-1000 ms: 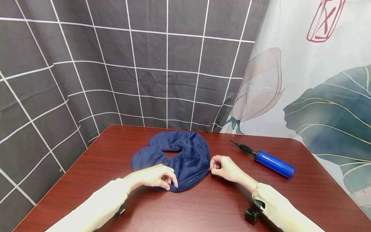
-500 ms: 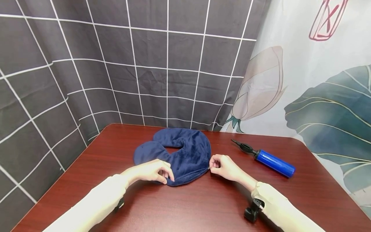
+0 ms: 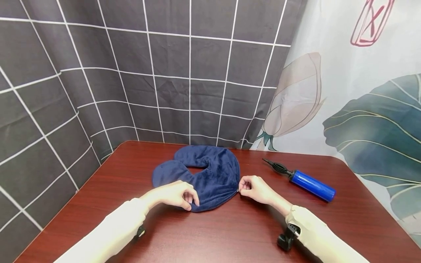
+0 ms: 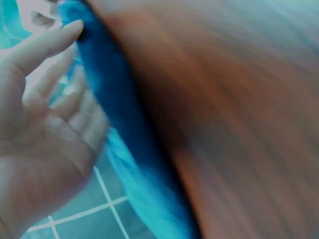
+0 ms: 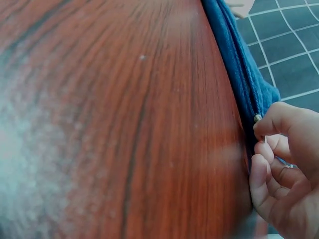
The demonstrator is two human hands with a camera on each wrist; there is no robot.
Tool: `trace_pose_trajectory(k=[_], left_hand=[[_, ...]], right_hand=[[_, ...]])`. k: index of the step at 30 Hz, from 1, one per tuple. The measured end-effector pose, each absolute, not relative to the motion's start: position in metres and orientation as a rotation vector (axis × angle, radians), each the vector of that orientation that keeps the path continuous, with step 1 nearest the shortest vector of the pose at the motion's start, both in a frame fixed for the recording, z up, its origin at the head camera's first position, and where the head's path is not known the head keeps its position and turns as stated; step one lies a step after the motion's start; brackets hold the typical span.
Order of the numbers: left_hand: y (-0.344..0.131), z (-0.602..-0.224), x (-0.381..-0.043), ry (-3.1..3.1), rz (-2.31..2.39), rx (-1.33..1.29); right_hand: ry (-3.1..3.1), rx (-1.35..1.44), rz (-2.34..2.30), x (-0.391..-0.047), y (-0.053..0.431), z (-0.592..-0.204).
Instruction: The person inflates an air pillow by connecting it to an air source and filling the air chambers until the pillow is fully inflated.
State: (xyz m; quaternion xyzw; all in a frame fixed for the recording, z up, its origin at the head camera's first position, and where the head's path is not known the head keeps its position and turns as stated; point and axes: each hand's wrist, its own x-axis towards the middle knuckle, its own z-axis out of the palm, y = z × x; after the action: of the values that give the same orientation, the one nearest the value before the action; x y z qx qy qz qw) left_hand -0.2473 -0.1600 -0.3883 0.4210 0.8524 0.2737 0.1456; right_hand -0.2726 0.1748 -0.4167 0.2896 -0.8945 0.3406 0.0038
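A navy plush U-shaped neck pillow (image 3: 217, 175) lies flat on the table, its opening facing left. At its near edge, my left hand (image 3: 177, 194) pinches the fabric; in the left wrist view the thumb presses the blue edge (image 4: 112, 84) with the other fingers behind it. My right hand (image 3: 256, 189) is at the pillow's right end. Seen from the right wrist, its thumb and forefinger pinch the small pull of a metal zipper slider (image 5: 257, 118). The closed-looking zipper (image 5: 244, 59) runs along the pillow's side seam from there.
A blue hand pump (image 3: 312, 185) with a black nozzle lies to the right of the right hand. The reddish-brown wooden table (image 3: 210, 237) reaches a dark grid-patterned curtain (image 3: 171, 91) behind and a floral one (image 3: 345, 91) at right.
The pillow's near edge and my left hand have shifted slightly away from me over the last second. My right hand stays at the pillow's right end, almost unmoved.
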Motion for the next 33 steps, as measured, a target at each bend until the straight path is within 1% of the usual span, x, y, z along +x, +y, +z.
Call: trace_pose_trajectory(k=[6, 10, 14, 19, 33], left_hand=[[-0.133, -0.380, -0.241, 2.671, 0.644, 1.117], [-0.112, -0.385, -0.238, 2.798, 0.704, 1.134], [-0.099, -0.395, -0.236, 2.799, 0.782, 1.131], [-0.092, -0.400, -0.236, 2.795, 0.755, 1.066], [-0.087, -0.400, -0.237, 2.798, 0.744, 1.015]], right_hand=[[-2.827, 0.899, 1.102, -0.272, 0.175, -0.417], [-2.815, 0.898, 1.112, -0.273, 0.175, -0.418], [-2.818, 0.891, 1.105, -0.273, 0.175, -0.418], [-2.816, 0.883, 1.108, -0.273, 0.175, -0.418], [-2.771, 0.858, 1.078, -0.273, 0.174, -0.418]])
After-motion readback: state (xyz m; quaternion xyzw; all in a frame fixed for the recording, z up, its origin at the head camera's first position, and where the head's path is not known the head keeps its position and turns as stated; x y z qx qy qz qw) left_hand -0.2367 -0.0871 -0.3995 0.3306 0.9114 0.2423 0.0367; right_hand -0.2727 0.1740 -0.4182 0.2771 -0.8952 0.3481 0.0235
